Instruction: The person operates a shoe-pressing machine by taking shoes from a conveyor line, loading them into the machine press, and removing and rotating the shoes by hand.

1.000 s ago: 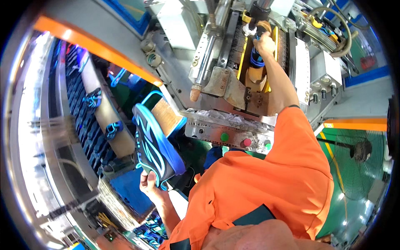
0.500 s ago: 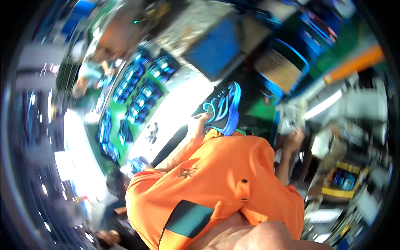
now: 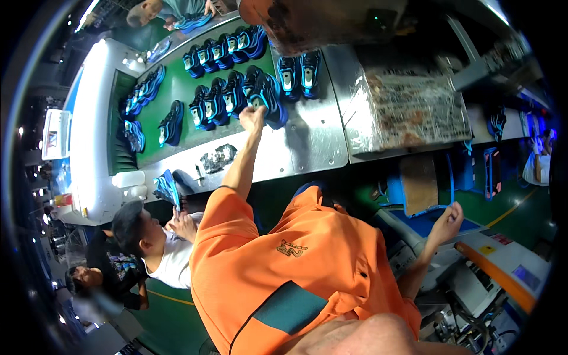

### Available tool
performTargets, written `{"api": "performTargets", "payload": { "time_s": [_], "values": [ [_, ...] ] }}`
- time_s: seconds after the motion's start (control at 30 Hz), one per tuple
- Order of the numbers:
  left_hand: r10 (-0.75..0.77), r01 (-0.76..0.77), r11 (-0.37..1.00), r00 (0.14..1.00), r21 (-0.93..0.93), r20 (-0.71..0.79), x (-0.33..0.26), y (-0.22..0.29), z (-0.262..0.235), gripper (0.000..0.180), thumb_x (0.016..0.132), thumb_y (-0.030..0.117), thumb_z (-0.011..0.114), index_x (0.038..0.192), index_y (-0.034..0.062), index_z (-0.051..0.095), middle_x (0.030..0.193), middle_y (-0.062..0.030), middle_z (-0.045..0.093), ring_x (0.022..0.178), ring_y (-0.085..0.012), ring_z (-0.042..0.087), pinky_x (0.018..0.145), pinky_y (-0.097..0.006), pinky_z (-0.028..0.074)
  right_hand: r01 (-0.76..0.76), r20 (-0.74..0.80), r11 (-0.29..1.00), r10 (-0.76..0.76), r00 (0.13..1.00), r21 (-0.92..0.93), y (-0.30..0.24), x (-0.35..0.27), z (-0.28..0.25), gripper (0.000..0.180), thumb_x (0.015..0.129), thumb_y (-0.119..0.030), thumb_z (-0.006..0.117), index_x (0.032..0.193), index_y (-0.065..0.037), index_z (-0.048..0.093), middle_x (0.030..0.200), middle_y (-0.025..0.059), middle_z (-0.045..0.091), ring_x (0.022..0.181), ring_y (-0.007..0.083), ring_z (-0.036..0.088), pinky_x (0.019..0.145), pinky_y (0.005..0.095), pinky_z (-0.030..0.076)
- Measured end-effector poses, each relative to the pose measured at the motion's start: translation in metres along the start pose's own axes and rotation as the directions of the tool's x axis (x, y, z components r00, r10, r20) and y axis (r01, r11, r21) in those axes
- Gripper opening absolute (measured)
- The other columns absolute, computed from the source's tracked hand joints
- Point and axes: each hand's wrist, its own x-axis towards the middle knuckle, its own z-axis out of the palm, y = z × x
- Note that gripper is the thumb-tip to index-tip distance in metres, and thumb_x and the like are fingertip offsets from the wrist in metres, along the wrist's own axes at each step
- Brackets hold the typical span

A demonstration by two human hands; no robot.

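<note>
My left hand (image 3: 252,120) reaches across the green and metal worktable with its fingers closed on the heel of a black and blue sneaker (image 3: 270,99). That sneaker is at the right end of the nearer row of similar sneakers (image 3: 215,104), partly overlapping its neighbour. Whether its sole rests on the table cannot be made out. Out to the right, away from the table, my right hand (image 3: 448,223) hangs with its fingers curled and nothing visible in them. A pair of sneakers (image 3: 299,76) stands just beyond the held one, on the metal surface.
A machine housing (image 3: 414,109) with a worn metal cover stands right of the shoes. A blue-framed chair (image 3: 420,184) is near my right hand, beside an orange-edged machine (image 3: 494,278). At left, a co-worker in white (image 3: 171,260) holds a sneaker (image 3: 167,188). A crumpled dark bundle (image 3: 218,158) lies on the table.
My body has turned toward the worktable. The left hand has carried the sneaker from close to my body out to the row of shoes. My right hand has moved away from the machine.
</note>
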Motion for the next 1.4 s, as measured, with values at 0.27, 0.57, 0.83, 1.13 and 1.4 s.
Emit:
{"api": "performTargets", "payload": {
  "time_s": [0.27, 0.57, 0.83, 1.13, 1.4],
  "values": [
    [0.221, -0.213, 0.892, 0.975, 0.4, 0.026, 0.076, -0.049, 0.08, 0.036, 0.07, 0.026, 0.069, 0.088, -0.0024, 0.056, 0.081, -0.0269, 0.063, 0.08, -0.0435, 0.061, 0.074, -0.047, 0.049, 0.301, 0.15, 0.953, -0.303, 0.941, 0.033, -0.082, 0.17, 0.1, 0.023, 0.089, -0.01, 0.056, 0.109, 0.0, 0.062, 0.094, 0.0099, 0.064, 0.081, 0.0159, 0.059, 0.071, 0.0252, 0.047],
    [0.749, -0.742, 0.53, 0.637, -0.41, -0.184, -0.088, 0.245, -0.079, 0.03, 0.095, 0.009, 0.044, 0.116, -0.0064, 0.058, 0.115, -0.0202, 0.06, 0.108, -0.0261, 0.058, 0.099, -0.035, 0.041, 0.394, 0.479, 0.866, -0.216, 0.851, -0.308, -0.076, 0.238, 0.165, 0.041, 0.092, -0.031, 0.036, 0.094, 0.003, 0.059, 0.094, 0.0296, 0.06, 0.091, 0.0492, 0.054, 0.078, 0.0518, 0.041],
    [0.332, -0.965, -0.221, 0.061, -0.14, -0.941, -0.282, 0.431, -0.066, 0.033, 0.089, 0.04, 0.054, 0.107, 0.0152, 0.065, 0.12, 0.0058, 0.057, 0.115, -0.012, 0.044, 0.11, -0.049, 0.016, 0.324, 0.535, 0.922, -0.168, 0.828, -0.212, -0.099, 0.226, 0.176, 0.043, 0.091, -0.035, 0.039, 0.108, -0.001, 0.059, 0.1, 0.03, 0.06, 0.098, 0.0483, 0.054, 0.084, 0.0506, 0.043],
    [0.623, -0.568, -0.465, 0.334, -0.679, -0.707, -0.368, 0.414, -0.043, 0.023, 0.088, 0.036, 0.055, 0.096, 0.0208, 0.07, 0.106, 0.0104, 0.067, 0.102, -0.0107, 0.057, 0.115, -0.046, 0.022, 0.308, 0.534, 0.936, -0.175, 0.827, -0.17, -0.096, 0.221, 0.161, 0.051, 0.09, -0.037, 0.04, 0.125, -0.002, 0.052, 0.11, 0.0278, 0.06, 0.105, 0.0451, 0.055, 0.091, 0.0486, 0.043],
    [0.713, -0.624, -0.383, 0.269, -0.681, -0.648, -0.41, 0.442, -0.046, 0.033, 0.089, 0.044, 0.052, 0.088, 0.0159, 0.07, 0.097, 0.0052, 0.066, 0.101, -0.0133, 0.055, 0.105, -0.044, 0.025, 0.302, 0.589, 0.944, -0.168, 0.791, -0.135, -0.1, 0.225, 0.153, 0.056, 0.089, -0.042, 0.045, 0.127, -0.002, 0.051, 0.113, 0.0264, 0.059, 0.109, 0.0426, 0.054, 0.093, 0.0461, 0.042]
  ]
}}
